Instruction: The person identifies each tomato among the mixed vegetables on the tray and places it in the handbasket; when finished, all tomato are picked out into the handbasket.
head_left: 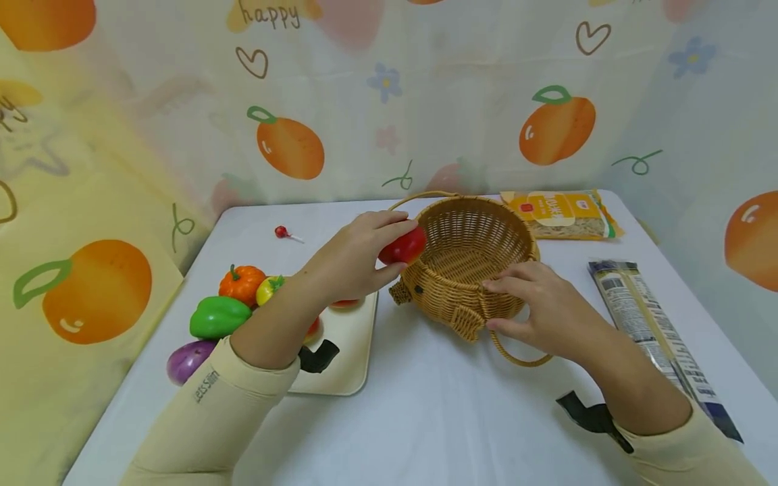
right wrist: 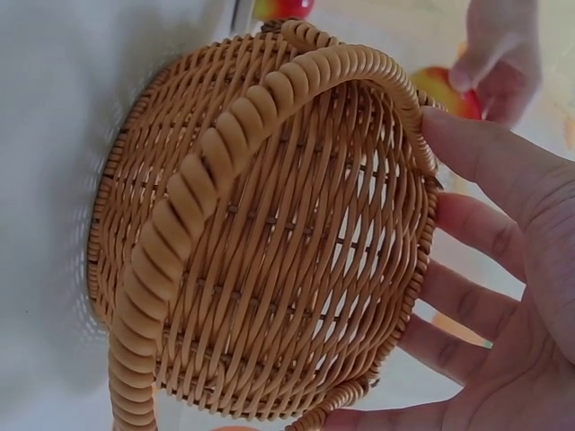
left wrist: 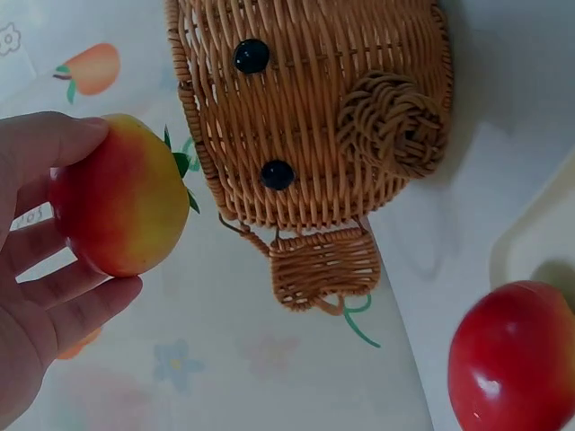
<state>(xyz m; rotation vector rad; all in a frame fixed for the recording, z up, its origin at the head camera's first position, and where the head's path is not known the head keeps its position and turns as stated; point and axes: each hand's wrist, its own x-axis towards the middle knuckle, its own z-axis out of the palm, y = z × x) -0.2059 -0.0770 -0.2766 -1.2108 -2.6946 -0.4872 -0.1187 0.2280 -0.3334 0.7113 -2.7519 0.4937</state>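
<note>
My left hand grips a red-and-yellow toy fruit with a green leafy top, thumb on one side and fingers on the other. It is held in the air just beside the left rim of the wicker basket. In the left wrist view the basket shows black button eyes, a round woven snout and an ear flap. My right hand holds the basket's near right rim by thumb and fingertips. A wrapped handle hangs down the basket's side, below that hand.
A cream tray on the left, partly behind my left forearm, bears red fruit. Beside it are a toy pumpkin, green pepper and eggplant. A lollipop, yellow food bag and long packet lie around.
</note>
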